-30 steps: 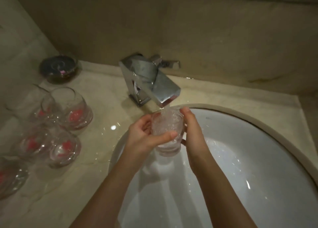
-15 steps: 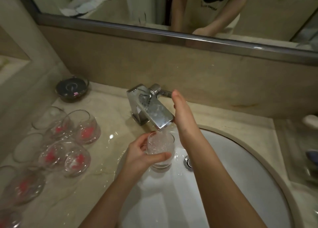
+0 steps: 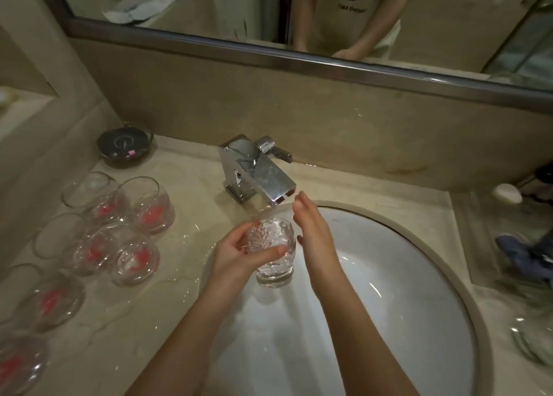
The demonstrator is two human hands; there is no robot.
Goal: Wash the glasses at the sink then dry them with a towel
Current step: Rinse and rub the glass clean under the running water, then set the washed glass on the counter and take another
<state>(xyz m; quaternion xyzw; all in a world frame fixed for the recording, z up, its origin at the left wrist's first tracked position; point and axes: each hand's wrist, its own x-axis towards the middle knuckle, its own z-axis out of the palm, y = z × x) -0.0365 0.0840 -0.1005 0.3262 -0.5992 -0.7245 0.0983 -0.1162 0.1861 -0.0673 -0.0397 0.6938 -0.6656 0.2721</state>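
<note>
At the bottom of the frame, two bare forearms extend upward over the white oval sink (image 3: 404, 321), which fills the lower right centre. The left hand (image 3: 236, 258) grips the glass (image 3: 273, 253) at centre frame: fingers curl round its left side and the thumb lies across its front. The glass is upright, held above the basin just below the faucet spout, and holds bubbling water. The right hand (image 3: 314, 234) stands just right of the glass with fingers straight and held together, fingertips directed toward the spout; whether it touches the glass cannot be determined.

At the left of the frame, a group of clear glasses with red marks (image 3: 98, 240) stands on the wet beige countertop (image 3: 185, 186), several touching one another. At the right edge, a dark blue cloth (image 3: 520, 252) lies blurred, and a further glass item (image 3: 532, 345) sits at lower right.

Above the hands, the chrome square faucet (image 3: 254, 171) stands on the counter behind the basin rim. A dark round dish (image 3: 125, 144) sits at upper left near the wall. A white oval object (image 3: 508, 193) lies at the right, by the backsplash. Along the top of the frame, the mirror (image 3: 269, 13) reflects the person's pale printed shirt and one arm.
</note>
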